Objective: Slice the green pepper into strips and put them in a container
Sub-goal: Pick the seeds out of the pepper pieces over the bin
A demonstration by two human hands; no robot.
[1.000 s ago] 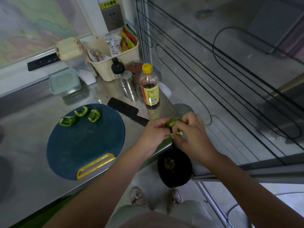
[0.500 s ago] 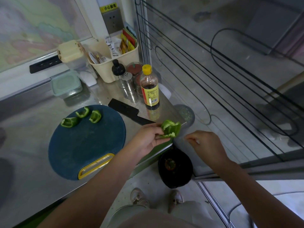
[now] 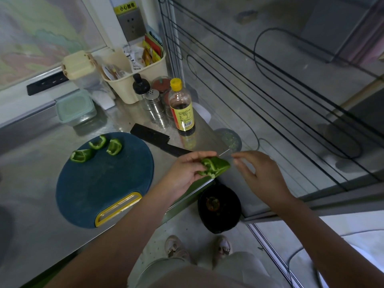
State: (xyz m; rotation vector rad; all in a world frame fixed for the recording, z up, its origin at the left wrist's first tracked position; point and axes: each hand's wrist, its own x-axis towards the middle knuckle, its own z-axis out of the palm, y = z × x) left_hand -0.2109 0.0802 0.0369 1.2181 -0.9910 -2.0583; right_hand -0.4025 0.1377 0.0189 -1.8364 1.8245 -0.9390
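My left hand (image 3: 185, 171) holds a green pepper piece (image 3: 216, 166) over the counter's right corner, above a black bin (image 3: 219, 208) on the floor. My right hand (image 3: 257, 175) hovers just right of the pepper, fingers apart, holding nothing that I can see. Three pepper pieces (image 3: 96, 147) lie at the far side of the round dark blue cutting board (image 3: 104, 181). A black knife (image 3: 158, 139) lies on the counter behind the board. A clear lidded container (image 3: 75, 108) stands at the back left.
A soy sauce bottle (image 3: 182, 107), a metal shaker (image 3: 154, 102) and jars stand behind the knife. A cream basket (image 3: 133, 75) with packets stands by the wall. A glass panel with black lines borders the counter on the right. My feet show below.
Both hands were together on the pepper piece a second ago. My right hand has pulled away to the right, then drawn back closer; the left hand keeps the piece.
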